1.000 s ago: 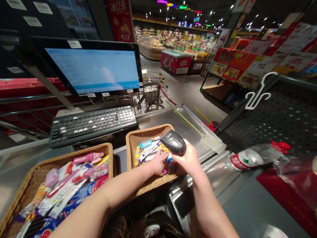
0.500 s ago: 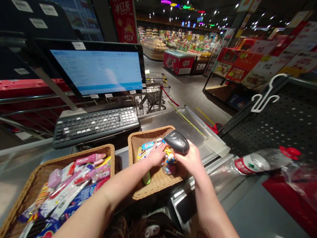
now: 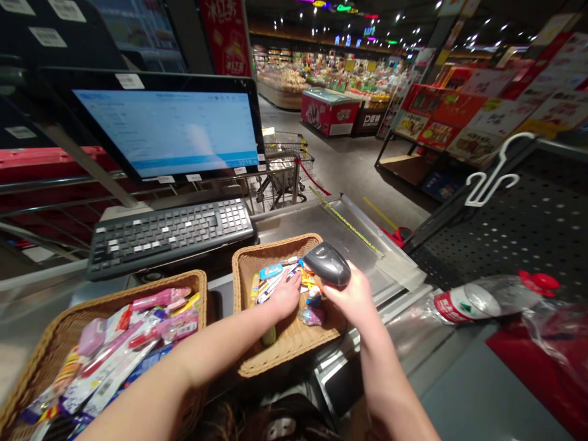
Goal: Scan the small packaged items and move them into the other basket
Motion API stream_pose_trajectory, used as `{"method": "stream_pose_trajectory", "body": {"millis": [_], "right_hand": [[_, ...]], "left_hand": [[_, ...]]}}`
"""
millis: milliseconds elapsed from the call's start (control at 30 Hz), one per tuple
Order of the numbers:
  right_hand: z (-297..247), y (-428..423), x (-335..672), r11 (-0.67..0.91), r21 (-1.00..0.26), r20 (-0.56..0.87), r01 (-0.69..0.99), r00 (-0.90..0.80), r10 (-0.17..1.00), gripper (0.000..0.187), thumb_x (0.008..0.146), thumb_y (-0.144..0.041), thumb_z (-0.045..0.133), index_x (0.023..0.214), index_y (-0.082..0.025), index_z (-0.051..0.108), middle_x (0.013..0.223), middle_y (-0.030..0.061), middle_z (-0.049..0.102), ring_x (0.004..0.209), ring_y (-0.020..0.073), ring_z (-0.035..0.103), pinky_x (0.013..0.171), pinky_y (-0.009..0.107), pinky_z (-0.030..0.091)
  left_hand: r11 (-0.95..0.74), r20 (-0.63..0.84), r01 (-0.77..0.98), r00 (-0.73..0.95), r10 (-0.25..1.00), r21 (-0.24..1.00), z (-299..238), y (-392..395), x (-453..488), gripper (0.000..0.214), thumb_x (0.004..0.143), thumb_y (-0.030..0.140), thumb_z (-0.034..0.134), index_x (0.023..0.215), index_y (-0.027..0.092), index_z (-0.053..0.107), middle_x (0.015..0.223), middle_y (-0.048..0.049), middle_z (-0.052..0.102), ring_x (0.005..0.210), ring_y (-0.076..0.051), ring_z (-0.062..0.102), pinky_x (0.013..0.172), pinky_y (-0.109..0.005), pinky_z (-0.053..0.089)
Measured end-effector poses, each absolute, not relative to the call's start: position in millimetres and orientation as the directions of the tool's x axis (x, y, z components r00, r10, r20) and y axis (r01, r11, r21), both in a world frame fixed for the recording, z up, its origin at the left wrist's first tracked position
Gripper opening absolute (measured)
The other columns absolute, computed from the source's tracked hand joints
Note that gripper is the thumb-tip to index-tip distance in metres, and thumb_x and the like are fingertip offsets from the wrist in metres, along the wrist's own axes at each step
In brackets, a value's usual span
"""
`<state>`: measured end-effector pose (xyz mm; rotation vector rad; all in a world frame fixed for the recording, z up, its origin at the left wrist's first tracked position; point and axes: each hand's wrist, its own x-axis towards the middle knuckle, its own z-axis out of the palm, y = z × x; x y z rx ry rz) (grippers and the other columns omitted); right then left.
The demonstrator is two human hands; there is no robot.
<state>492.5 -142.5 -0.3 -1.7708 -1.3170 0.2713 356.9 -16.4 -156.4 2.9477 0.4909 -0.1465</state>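
Observation:
Inside a small woven basket [image 3: 285,361] on the counter, my left hand [image 3: 285,295] reaches over small packaged goods, fingers stretched out and touching them. Around it lie a blue packet [image 3: 271,271], white slim packets [image 3: 271,290], small orange-and-yellow items [image 3: 312,282] and a purple-wrapped item [image 3: 313,315]. My right hand [image 3: 351,297] is wrapped round a black handheld barcode scanner [image 3: 328,263], held over the basket's right side with its head toward the goods. Part of the goods is hidden under my left hand and the scanner.
A larger woven basket [image 3: 204,294] full of packaged goods stands at left, partly behind my left arm. Behind are a keyboard [image 3: 169,233] and a monitor [image 3: 169,131]. At right lie a clear bottle with a red cap [image 3: 478,299] and a white hanger [image 3: 496,177].
The view has shifted slightly, moving the monitor and baskets left in the picture. My left hand has shifted slightly left and down over the goods; the scanner stays in my right hand.

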Motion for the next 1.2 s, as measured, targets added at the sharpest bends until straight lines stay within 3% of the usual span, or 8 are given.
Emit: {"method": "stream_pose_trajectory", "body": {"millis": [167,267,467,600,800,933,1200], "right_hand": [[-1.4,-142.9,497.2,-0.054,-0.745,0.314,0.665,0.421,0.851,0.021,0.066,-0.016,0.062,0.086,-0.021,0.064,0.091,0.0048,0.069,0.086,0.0232,0.064,0.079,0.036,0.052],[-3.2,-143.6,499.8,-0.052,-0.757,0.309,0.651,0.427,0.85,0.022,0.066,-0.016,0.062,0.087,-0.021,0.064,0.091,0.005,0.069,0.087,0.0233,0.064,0.079,0.035,0.052],[-9.2,-143.6,505.5,-0.052,-0.778,0.279,0.626,0.419,0.864,0.023,0.067,-0.019,0.064,0.09,-0.02,0.065,0.092,0.006,0.069,0.088,0.0241,0.064,0.079,0.036,0.052],[-10.2,-141.4,507.7,-0.049,-0.755,0.286,0.653,0.396,0.872,0.019,0.067,-0.018,0.063,0.086,-0.02,0.065,0.09,0.0054,0.069,0.086,0.0241,0.064,0.079,0.036,0.052],[-4.7,-141.4,502.8,-0.034,-0.759,0.305,0.65,0.402,0.863,0.021,0.068,-0.019,0.063,0.089,-0.021,0.066,0.089,0.0052,0.069,0.084,0.0241,0.065,0.078,0.037,0.052],[2.3,-142.8,493.6,-0.01,-0.758,0.33,0.652,0.397,0.856,0.021,0.069,-0.021,0.064,0.089,-0.021,0.066,0.089,0.005,0.069,0.083,0.0238,0.065,0.079,0.038,0.052],[20.1,-142.7,458.3,0.067,-0.665,0.426,0.744,0.304,0.852,0.024,0.067,-0.02,0.065,0.091,-0.021,0.066,0.094,0.0068,0.07,0.089,0.0251,0.065,0.081,0.039,0.052]], "left_hand": [[-0.925,-0.212,0.36,0.92,0.331,0.118,-176.2,-31.8,351.0,0.04,0.081,0.018,0.052,0.118,0.017,0.067,0.149,-0.0133,0.042,0.145,-0.033,0.023,0.119,-0.053,-0.004],[-0.907,-0.246,0.393,0.904,0.351,0.151,-171.0,-30.5,351.6,0.044,0.077,0.017,0.056,0.12,0.018,0.065,0.149,-0.0127,0.043,0.144,-0.035,0.025,0.119,-0.055,-0.001],[-0.868,-0.241,0.44,0.89,0.387,0.23,-129.6,-2.2,357.5,0.045,0.06,0.039,0.079,0.098,0.016,0.072,0.137,-0.0182,0.053,0.138,-0.041,0.03,0.115,-0.063,0.007],[-0.81,-0.183,0.426,0.905,0.385,0.403,-95.8,18.1,354.6,0.037,0.07,0.048,0.071,0.093,0.02,0.072,0.135,-0.0097,0.057,0.135,-0.038,0.037,0.113,-0.064,0.014],[-0.704,-0.009,0.268,0.937,0.349,0.658,-63.0,31.6,334.1,0.035,0.081,0.049,0.061,0.095,0.019,0.073,0.133,-0.0071,0.06,0.132,-0.029,0.045,0.115,-0.046,0.029],[-0.659,0.077,0.246,0.904,0.42,0.711,-53.0,35.3,314.6,0.033,0.081,0.046,0.063,0.097,0.02,0.072,0.139,-0.0067,0.055,0.135,-0.026,0.042,0.117,-0.042,0.028],[-0.68,0.169,0.249,0.858,0.486,0.69,-12.4,43.3,261.7,0.043,0.082,0.053,0.06,0.108,0.02,0.07,0.154,-0.0047,0.035,0.147,-0.027,0.019,0.119,-0.043,0.02]]}}
